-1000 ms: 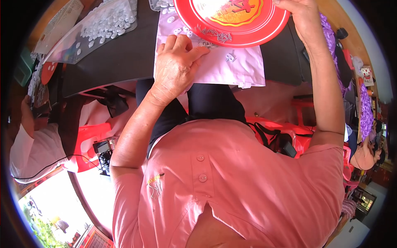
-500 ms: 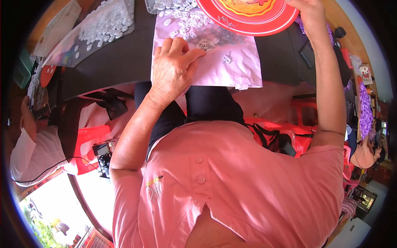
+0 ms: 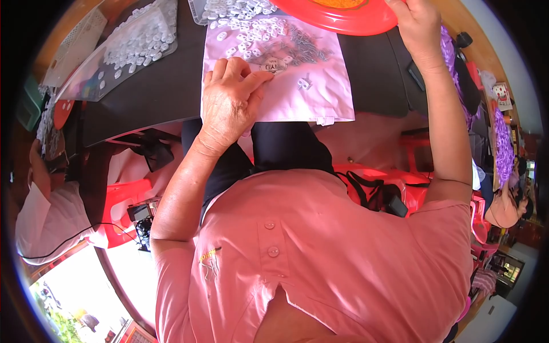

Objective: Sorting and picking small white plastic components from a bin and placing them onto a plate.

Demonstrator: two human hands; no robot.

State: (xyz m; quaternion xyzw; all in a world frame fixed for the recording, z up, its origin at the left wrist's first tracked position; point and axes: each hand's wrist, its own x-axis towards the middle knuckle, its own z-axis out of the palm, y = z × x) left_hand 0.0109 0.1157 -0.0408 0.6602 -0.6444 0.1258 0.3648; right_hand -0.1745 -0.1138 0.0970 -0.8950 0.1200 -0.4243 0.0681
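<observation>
Item 1: left hand. It is lying palm down on the pale lilac sheet, near the sheet's left edge. The fingers are bending forward and drawing together; thumb and forefinger are closing on 1 small clear plastic piece at the fingertips, though whether the piece is lifted or only touched cannot be told.

Item 2: right hand. It is reaching up to the top of the picture and gripping the rim of the red round tray, fingers curling over the edge. The tray is hanging partly out of view above the far end of the sheet; its centre is showing a patch of orange.

Item 3: pale lilac sheet. It is lying flat on the dark tabletop, its near edge hanging just over the table's edge above the person's lap.

Item 4: scatter of small white and clear pieces. These are lying on the far half of the sheet, between the left hand and the tray, with a heap of thin grey metal bits just beside them to the right. 1 stray white piece is lying apart, nearer the person.

Item 5: clear bag of white pieces. It is lying on the tabletop well to the left of the sheet.

Item 6: another person in white. This figure is sitting at the left rim of the picture.
</observation>
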